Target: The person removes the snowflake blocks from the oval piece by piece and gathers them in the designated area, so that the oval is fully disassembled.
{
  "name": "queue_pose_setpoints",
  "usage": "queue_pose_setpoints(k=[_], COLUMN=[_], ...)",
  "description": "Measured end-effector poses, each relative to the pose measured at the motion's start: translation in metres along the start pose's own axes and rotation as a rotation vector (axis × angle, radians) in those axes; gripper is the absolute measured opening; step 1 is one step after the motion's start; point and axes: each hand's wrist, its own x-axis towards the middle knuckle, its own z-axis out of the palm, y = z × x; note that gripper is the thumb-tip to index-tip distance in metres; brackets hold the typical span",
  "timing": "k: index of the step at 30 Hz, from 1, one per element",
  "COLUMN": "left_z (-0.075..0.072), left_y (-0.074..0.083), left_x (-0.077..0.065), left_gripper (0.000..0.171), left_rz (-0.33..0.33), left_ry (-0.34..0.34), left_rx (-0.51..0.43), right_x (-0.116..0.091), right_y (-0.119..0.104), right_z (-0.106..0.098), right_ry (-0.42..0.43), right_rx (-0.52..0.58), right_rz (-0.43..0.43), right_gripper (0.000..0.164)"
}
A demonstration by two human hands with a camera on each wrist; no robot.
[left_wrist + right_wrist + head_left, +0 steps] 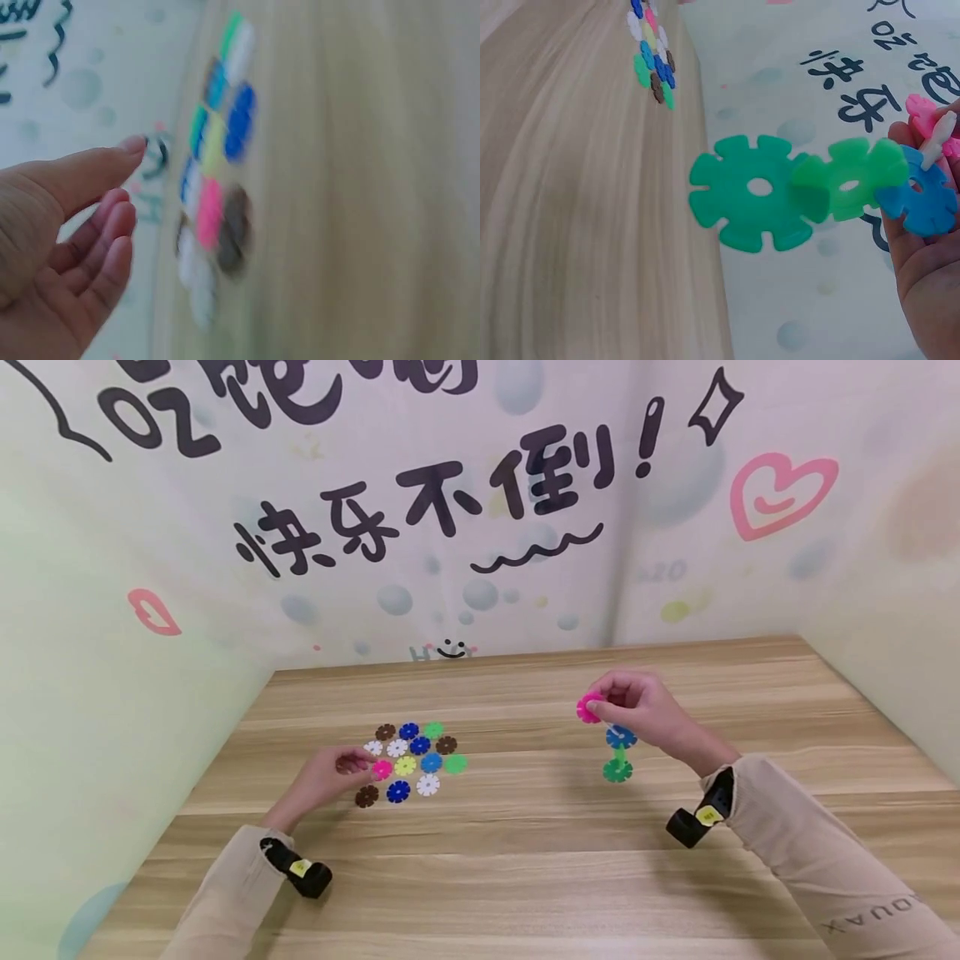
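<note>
My right hand (641,710) is raised above the table and pinches a pink snowflake disc (587,709). From it runs a linked chain: a white disc (939,139), a blue disc (930,214), a light green disc (859,161) and a darker green disc (724,187) at the free end. My left hand (326,778) is over the left edge of a group of loose discs, its fingers by another pink disc (382,769). In the left wrist view, thumb and fingers stand apart with nothing between them, and that pink disc (209,214) lies beyond them, blurred.
Loose discs lie flat around the pink one, among them a yellow disc (405,766), a light blue disc (431,762), a dark blue disc (398,791), a brown disc (367,796) and a white disc (428,785). A printed curtain (480,602) stands behind the wooden table (480,893).
</note>
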Motion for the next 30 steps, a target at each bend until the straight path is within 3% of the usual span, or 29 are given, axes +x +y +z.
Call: queue_pose_setpoints(k=[4,9,16,22,26,30], left_z=[0.003,0.013,0.034,0.041,0.046,0.053], left_y=[0.027,0.068,0.111,0.152,0.167,0.172], left_x=[0.011,0.025,0.039,0.034,0.034,0.036], left_gripper=[0.031,0.029,0.022,0.023,0.023,0.024], left_rz=[0.043,0.142,0.27,0.341,0.36,0.381], left_ry=[-0.002,-0.034,-0.08,-0.144,-0.178,-0.204], left_rx=[-0.089,-0.243,-0.298,-0.339,-0.374,-0.407], right_x=[0.002,0.006,0.013,0.016,0.019,0.021], right_y=[0.006,0.011,0.008,0.008,0.007,0.008], right_z=[0.009,0.018,0.03,0.042,0.048,0.051], right_ry=[-0.048,-0.084,-0.116,-0.133,-0.151,-0.159], right_rx=[-0.006,0.0,0.025,0.043,0.059,0.065], right_rz=[0.007,0.002,-0.013,0.008,0.004,0.0], right_gripper=[0.009,0.009,0.009,0.008,0.007,0.007])
